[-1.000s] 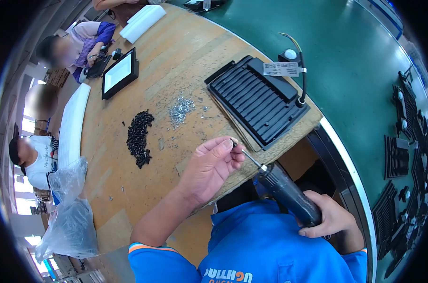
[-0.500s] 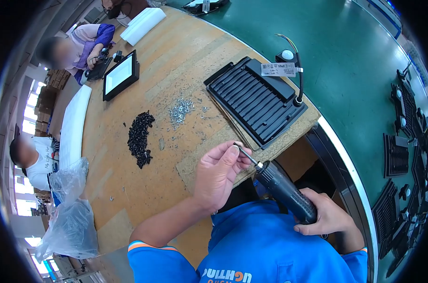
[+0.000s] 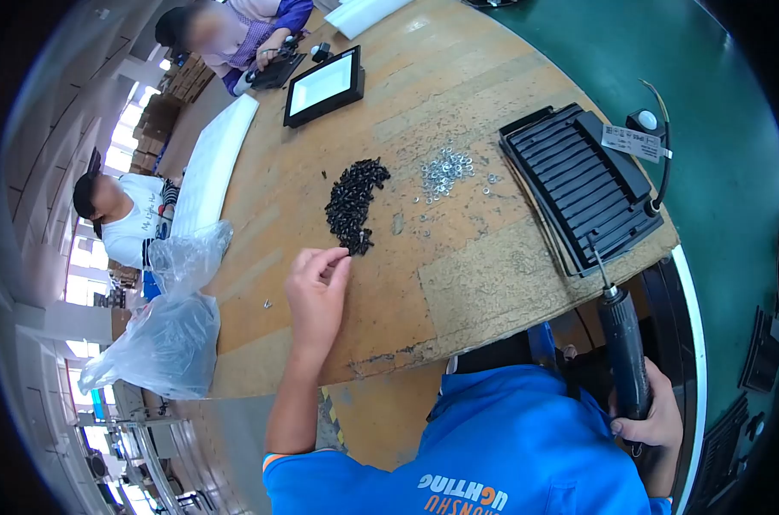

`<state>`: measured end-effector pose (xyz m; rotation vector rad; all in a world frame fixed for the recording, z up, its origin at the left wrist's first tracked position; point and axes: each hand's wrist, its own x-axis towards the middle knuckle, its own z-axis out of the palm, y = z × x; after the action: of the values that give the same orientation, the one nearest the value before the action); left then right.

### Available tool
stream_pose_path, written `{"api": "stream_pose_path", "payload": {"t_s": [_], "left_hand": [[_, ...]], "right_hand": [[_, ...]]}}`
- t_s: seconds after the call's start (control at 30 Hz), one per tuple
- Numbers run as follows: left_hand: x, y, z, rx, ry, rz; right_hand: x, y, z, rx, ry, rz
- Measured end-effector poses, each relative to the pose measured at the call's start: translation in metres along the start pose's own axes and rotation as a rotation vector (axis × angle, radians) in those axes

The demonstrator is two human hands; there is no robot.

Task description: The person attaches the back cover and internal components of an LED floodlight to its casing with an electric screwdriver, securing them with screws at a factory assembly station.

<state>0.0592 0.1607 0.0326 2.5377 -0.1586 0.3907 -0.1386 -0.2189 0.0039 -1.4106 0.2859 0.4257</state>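
My left hand (image 3: 316, 287) reaches to the near edge of a pile of small black screws (image 3: 352, 204). Thumb and forefinger are pinched together there; whatever is between them is too small to make out. My right hand (image 3: 651, 412) is wrapped round a black electric screwdriver (image 3: 623, 343), low at the table's front edge. Its thin bit points up, in front of a black finned floodlight housing (image 3: 578, 184) lying on the table. A heap of silvery washers (image 3: 446, 174) lies between the screws and the housing.
A black-framed panel (image 3: 325, 86) lies farther back on the wooden table (image 3: 484, 283). White foam (image 3: 213, 163) and a clear plastic bag (image 3: 170, 343) are at the left edge. Two other people (image 3: 127, 215) sit across. A green surface (image 3: 707, 215) with more housings extends right.
My left hand has left the screwdriver's bit and moved left to the screw pile. The screwdriver in my right hand now points more upright, and the view has shifted.
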Motion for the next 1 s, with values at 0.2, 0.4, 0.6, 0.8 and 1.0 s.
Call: {"api": "stream_pose_path", "payload": {"t_s": [0.2, 0.4, 0.6, 0.8, 1.0], "left_hand": [[0.021, -0.01, 0.016, 0.127, -0.001, 0.259], [0.032, -0.019, 0.025, 0.131, -0.1, 0.241], [0.021, -0.008, 0.013, 0.031, 0.073, 0.217], [-0.002, -0.09, -0.062, 0.384, 0.013, -0.233], [-0.003, -0.055, -0.034, 0.486, 0.086, -0.018]], "right_hand": [[-0.002, 0.001, 0.007, 0.002, 0.059, 0.016], [-0.012, 0.003, 0.012, 0.029, 0.104, 0.074], [-0.011, -0.004, 0.016, 0.011, 0.181, 0.098], [-0.018, 0.012, 0.0, 0.02, 0.155, 0.02], [-0.019, 0.009, 0.0, 0.073, 0.173, 0.019]]}}
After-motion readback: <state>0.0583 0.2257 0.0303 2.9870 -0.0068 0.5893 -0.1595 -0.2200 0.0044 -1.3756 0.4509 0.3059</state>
